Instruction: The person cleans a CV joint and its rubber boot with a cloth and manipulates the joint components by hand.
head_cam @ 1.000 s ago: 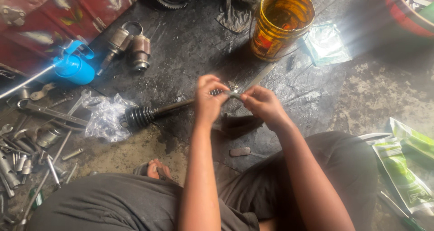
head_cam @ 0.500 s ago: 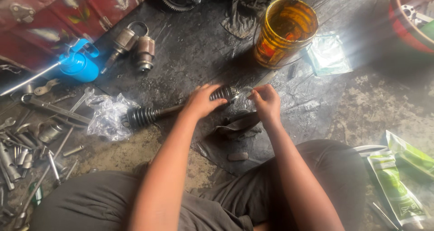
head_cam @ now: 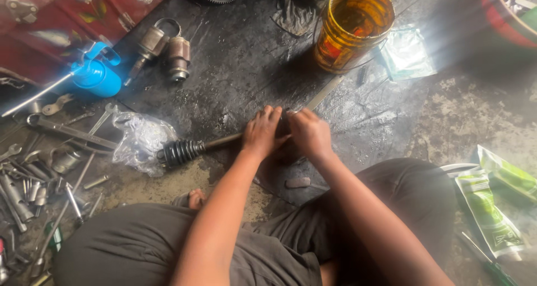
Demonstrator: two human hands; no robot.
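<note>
Hands (head_cam: 285,134) mid-shaft (head_cam: 224,141), jar (head_cam: 352,28) (amber) near

A rough concrete floor (head_cam: 475,112) is seen, stained black with grease across its middle and paler and pitted toward the right, where strong light falls from the upper right and washes out a clear plastic bag (head_cam: 407,54). A red patterned cloth (head_cam: 67,12) is spread along the upper left edge, and a blue oil can (head_cam: 98,76), scattered spanners and bolts (head_cam: 39,168) and a crumpled plastic sheet (head_cam: 142,140) are laid on the left. An amber plastic bucket (head_cam: 353,26) is set at the top, and green packets (head_cam: 492,207) are laid at the lower right.
</note>
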